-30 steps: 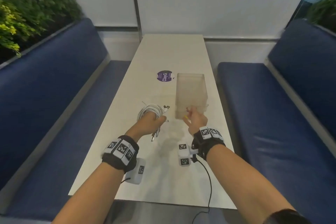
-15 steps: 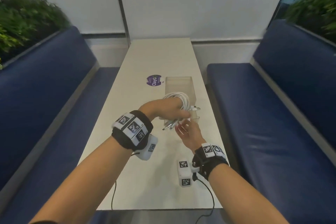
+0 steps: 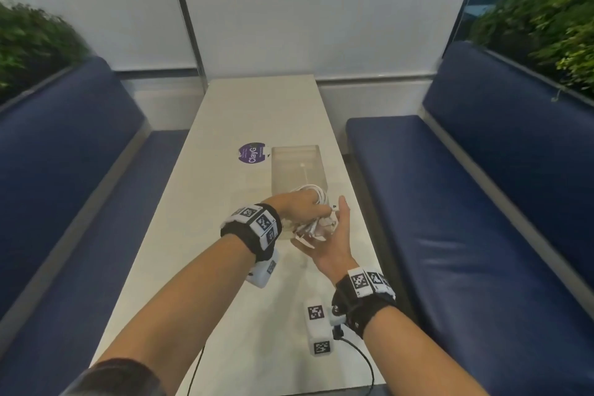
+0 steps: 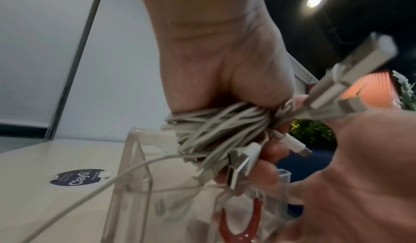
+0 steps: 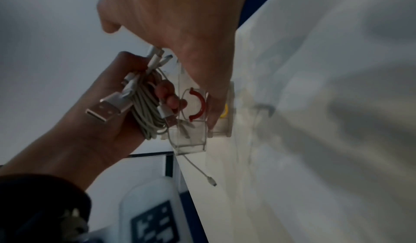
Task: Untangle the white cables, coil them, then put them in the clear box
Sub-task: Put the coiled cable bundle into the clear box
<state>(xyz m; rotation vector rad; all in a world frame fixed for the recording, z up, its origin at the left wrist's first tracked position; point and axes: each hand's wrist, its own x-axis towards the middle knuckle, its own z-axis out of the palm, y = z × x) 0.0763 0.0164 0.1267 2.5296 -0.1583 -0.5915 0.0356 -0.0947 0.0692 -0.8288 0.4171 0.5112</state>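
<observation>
A person sits at a long white tabletop (image 3: pixel 225 267) between two blue benches, arms reaching forward.

To the left, a round purple sticker (image 3: pixel 252 153) lies flat on the tabletop, just beside the far left corner of the clear box (image 3: pixel 297 167).

In the middle, the left hand (image 3: pixel 300 207) is a closed fist, its fingers (image 4: pixel 265 173) wrapped tightly round a coiled bundle of white cables (image 4: pixel 216 131). The bundle hangs just above the near end of the open box. Several metal plugs (image 4: pixel 351 72) stick out loose from the fist. One thin strand (image 4: pixel 126 174) trails out of the coil and down into the box.

To the right, the right hand (image 3: pixel 334 235) is palm up with its fingers loosely spread at the near end of the box, holding nothing that can be seen; they seem to touch the box wall.

Judging by this, untangling and coiling look finished. What remains is lowering the bundle in, tucking in the stray strand and plugs, and letting go.
</observation>
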